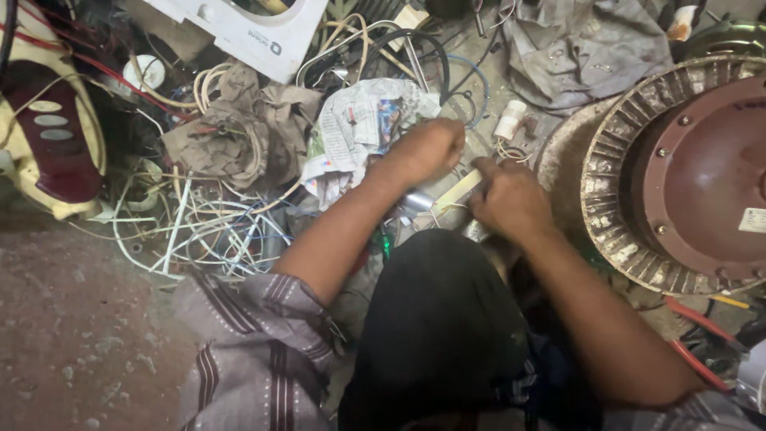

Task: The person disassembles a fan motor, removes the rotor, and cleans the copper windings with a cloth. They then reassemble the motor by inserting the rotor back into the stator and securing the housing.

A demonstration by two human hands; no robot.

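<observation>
My left hand [427,150] is a closed fist just past my black-clad knee, beside crumpled newspaper [355,128]; what it grips is hidden by the fingers. My right hand [511,198] is closed around the end of a pale flat strip [456,191] that runs toward the left hand. A small shiny metal cylinder [416,201] lies under the two hands. Thin wires trail below the strip.
A large round fan motor with a brown cap and finned rim [678,175] sits at the right. A tangle of white wires [207,231] lies left, with brown rags [239,132], a grey cloth [582,48] and a maroon-and-cream casing [52,136].
</observation>
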